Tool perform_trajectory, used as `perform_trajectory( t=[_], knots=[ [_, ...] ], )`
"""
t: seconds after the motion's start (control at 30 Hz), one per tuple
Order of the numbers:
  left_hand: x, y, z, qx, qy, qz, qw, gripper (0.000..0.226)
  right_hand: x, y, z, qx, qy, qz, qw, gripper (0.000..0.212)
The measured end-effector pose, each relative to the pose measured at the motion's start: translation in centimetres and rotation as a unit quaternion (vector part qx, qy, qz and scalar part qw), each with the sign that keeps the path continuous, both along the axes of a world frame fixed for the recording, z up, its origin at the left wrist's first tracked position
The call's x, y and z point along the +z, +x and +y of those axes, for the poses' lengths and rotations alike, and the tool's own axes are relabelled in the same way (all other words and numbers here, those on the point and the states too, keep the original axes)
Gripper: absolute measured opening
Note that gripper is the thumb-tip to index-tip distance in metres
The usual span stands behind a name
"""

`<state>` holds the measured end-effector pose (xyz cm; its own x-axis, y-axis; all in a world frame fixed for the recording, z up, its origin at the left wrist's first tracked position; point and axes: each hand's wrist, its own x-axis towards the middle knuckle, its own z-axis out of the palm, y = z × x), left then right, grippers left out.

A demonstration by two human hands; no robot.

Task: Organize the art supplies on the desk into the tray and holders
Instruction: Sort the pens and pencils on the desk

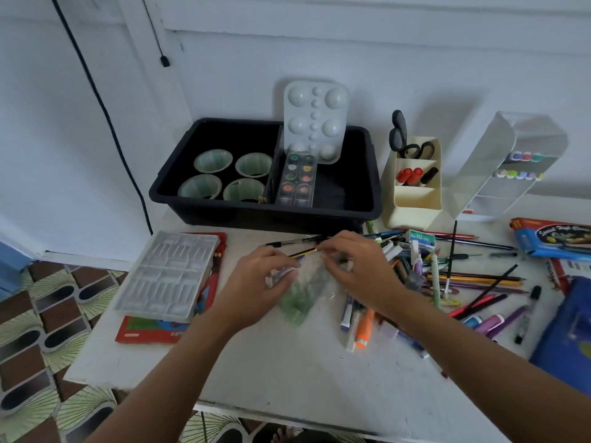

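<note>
Plastic bag [302, 292], clear with small green pieces inside, lies on the white desk [287, 372] in front of the black tray [265, 213], and both hands hold it. The left hand [256, 282] has its fingers curled around the bag's left edge, and the right hand [355, 270] pinches its upper right edge with thumb and fingertips. A yellow and black pencil [305, 252] lies just behind the fingertips. In the tray's left part stand four pale green cups [212, 159]; in its right part lies a paint set [297, 180], with a white palette [315, 119] standing upright behind it. Just right of the tray stands a cream holder [415, 203] with scissors [406, 140] and red markers [410, 175], and beside that a clear holder [499, 167] with markers in its upper rows. A loose pile of pens and pencils [463, 282] spreads across the desk's right side, an orange marker [364, 327] nearest the right wrist. On the left a grey plastic insert [166, 276] rests on a red box [144, 332].
</note>
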<state>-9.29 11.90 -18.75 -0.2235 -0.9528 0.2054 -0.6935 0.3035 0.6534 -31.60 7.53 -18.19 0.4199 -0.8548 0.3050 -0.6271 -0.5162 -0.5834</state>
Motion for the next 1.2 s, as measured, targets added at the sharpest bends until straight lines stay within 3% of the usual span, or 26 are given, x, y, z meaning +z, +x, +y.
perform_trajectory(
  t=[0.13,0.23,0.37,0.53,0.83,1.03,1.2],
  knots=[
    [0.3,-4.2,-1.6,-0.03,0.013,-0.039,0.999,0.021,0.8,-5.0,-0.5,-0.069,-0.029,0.027,0.997,0.013],
    [0.3,-7.2,-2.9,-0.048,0.035,-0.117,0.991,0.022,0.9,-8.3,-1.0,-0.091,-0.025,0.085,0.992,0.017],
    [0.9,-10.0,-4.0,-0.056,0.066,-0.252,0.964,0.036,0.5,-10.3,-1.6,-0.041,0.006,0.178,0.983,0.037],
    [1.6,-11.3,-4.3,-0.072,0.115,-0.349,0.927,0.056,0.6,-10.7,-2.3,0.015,0.004,0.248,0.969,0.042],
    [2.2,-11.7,-4.5,-0.045,0.153,-0.359,0.92,0.053,0.3,-11.1,-3.5,0.058,-0.006,0.249,0.967,0.031],
    [1.7,-12.2,-3.8,-0.018,0.155,-0.351,0.923,0.036,-0.1,-11.6,-3.5,0.056,0.004,0.237,0.97,0.039],
    [1.2,-12.7,-3.8,0.014,0.155,-0.327,0.932,0.022,0.1,-11.7,-3.3,0.051,0.0,0.213,0.976,0.029]
  ],
)
